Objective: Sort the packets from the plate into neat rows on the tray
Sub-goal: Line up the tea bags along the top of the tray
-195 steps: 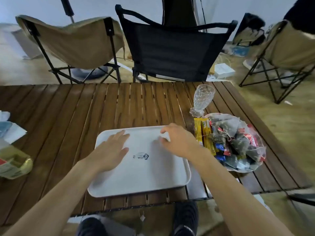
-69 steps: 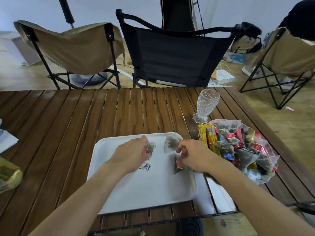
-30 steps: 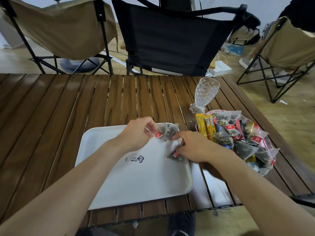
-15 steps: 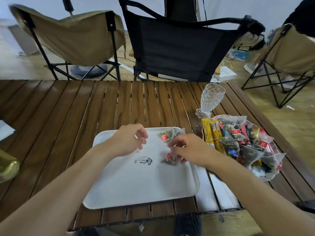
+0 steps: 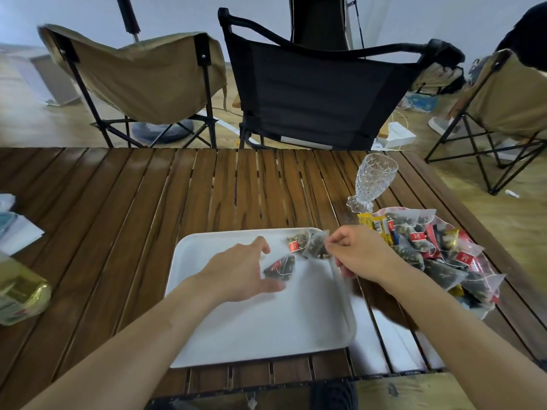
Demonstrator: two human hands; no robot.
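**Left hand** (image 5: 239, 270): palm down over the tray (image 5: 266, 321), fingers spread and nearly straight. Forefinger and thumb bracket the near packet (image 5: 280, 266), tips touching its left edge. Released rather than gripping, as far as the blur allows. The forearm comes in over the tray's near left corner.

**Right hand** (image 5: 359, 255): at the tray's right rim, fingers curled. Thumb and forefinger pinch the right edge of the far packets (image 5: 307, 246). The forearm passes the tray's near right corner.

**Far packets:** two, overlapping, one red tag showing, tucked in the tray's far right corner.

**Near packet:** just on the near side of them, lying askew.

**Progress:** early.
- Three packets are on the tray, all bunched in its far right quarter. No straight row yet.
- The heap (image 5: 438, 261) fills the plate (image 5: 483, 312), just right of the tray. It is mostly clear tea packets with red tags, plus a few yellow and dark sachets.
- Nearly the whole job is left, I judge: square up these three, then bring the heap across row by row.

**Around:**
- The glass (image 5: 372, 180) stands beyond the tray's far right corner, close to the plate. Cannot tell whether they touch.
- The slatted table (image 5: 133, 208) is under the tray.
- A yellowish bottle (image 5: 20, 291) is well left of the tray.
- Folding chairs (image 5: 310, 84) are beyond its far side.
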